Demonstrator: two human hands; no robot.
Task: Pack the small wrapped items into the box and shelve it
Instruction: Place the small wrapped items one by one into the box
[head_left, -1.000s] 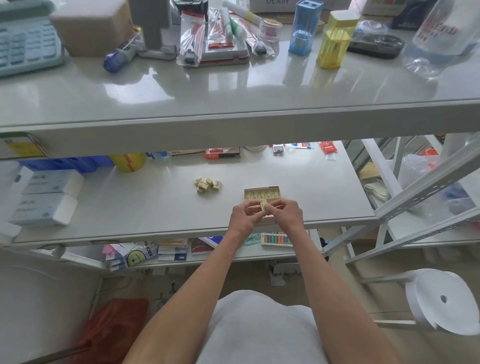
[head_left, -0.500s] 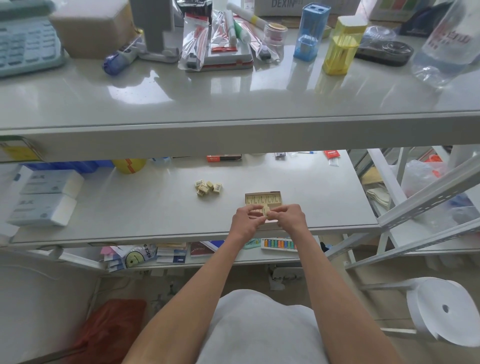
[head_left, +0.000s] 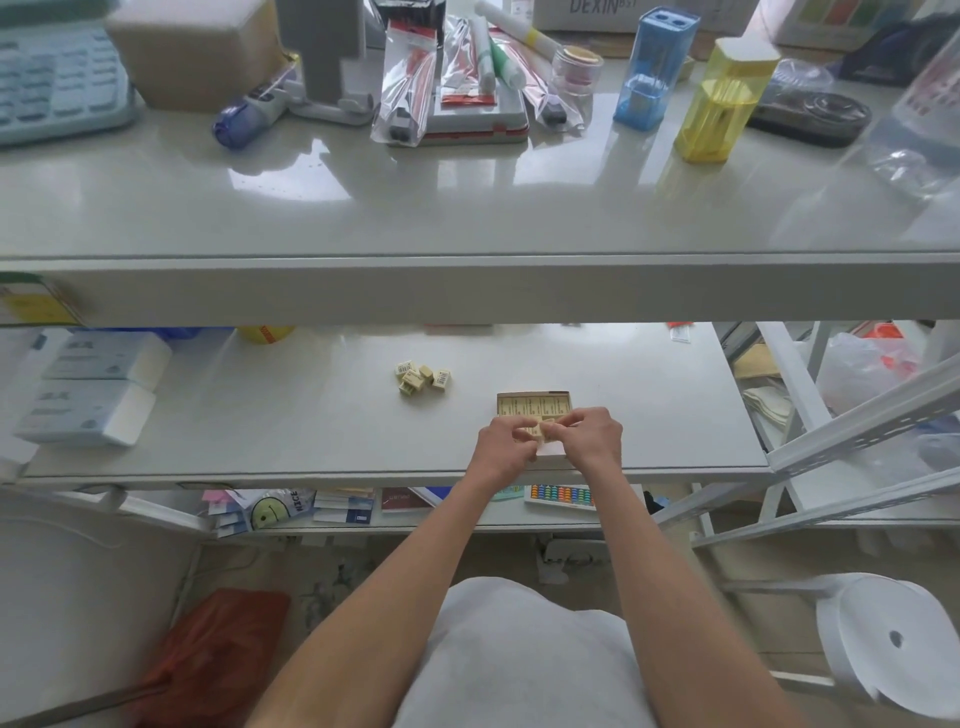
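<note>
A small open box lies on the middle shelf, with a row of cream wrapped items filling its far half. My left hand and my right hand meet over its near half and pinch one small wrapped item between their fingertips. The hands cover the box's near edge. A loose cluster of several more wrapped items sits on the shelf to the left of the box.
White tissue-like packs are stacked at the shelf's left end. The upper shelf overhangs, crowded with a calculator, packets, and blue and yellow containers. A metal frame slants on the right. A white paper roll stands below right.
Both hands stay over the box with the item pinched between them; only the fingers shift slightly. The camera has tilted a little.
</note>
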